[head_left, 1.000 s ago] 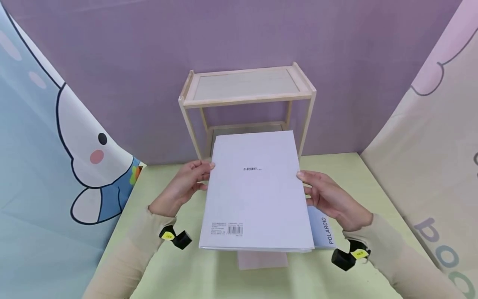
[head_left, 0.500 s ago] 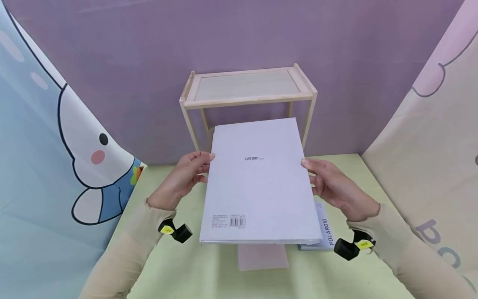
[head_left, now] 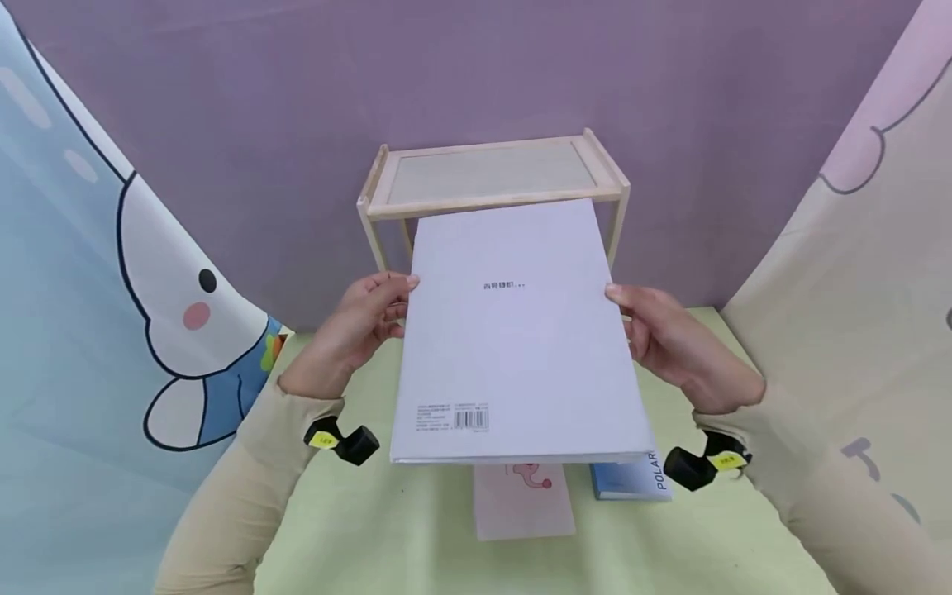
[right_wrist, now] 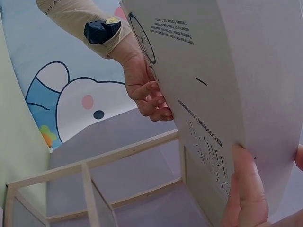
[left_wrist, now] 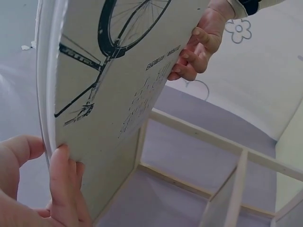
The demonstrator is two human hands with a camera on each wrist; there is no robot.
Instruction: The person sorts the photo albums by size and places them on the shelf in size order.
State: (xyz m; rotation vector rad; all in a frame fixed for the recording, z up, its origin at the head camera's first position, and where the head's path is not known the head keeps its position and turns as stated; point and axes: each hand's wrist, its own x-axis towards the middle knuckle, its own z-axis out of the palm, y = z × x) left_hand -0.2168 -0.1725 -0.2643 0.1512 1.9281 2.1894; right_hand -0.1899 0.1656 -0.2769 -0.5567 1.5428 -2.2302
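Note:
A large white hardcover book with a barcode on its upper face is held up off the table by both hands. Along its left edge my left hand pinches it, thumb on top and fingers beneath. My right hand grips the opposite edge the same way. The left wrist view shows the book's underside, printed with a bicycle and text. Partly covered below the book lie a pink booklet with a red drawing and a blue book lettered POLAROID.
Behind the raised book stands a pale wooden two-tier shelf; its lower tier is hidden in the head view. A light green tabletop lies underneath. Printed cloths hang at both sides, and a purple cloth hangs at the back.
Both hands have raised the white book, and its far edge now overlaps the shelf's top front rail in view. More of the pink booklet shows beneath it.

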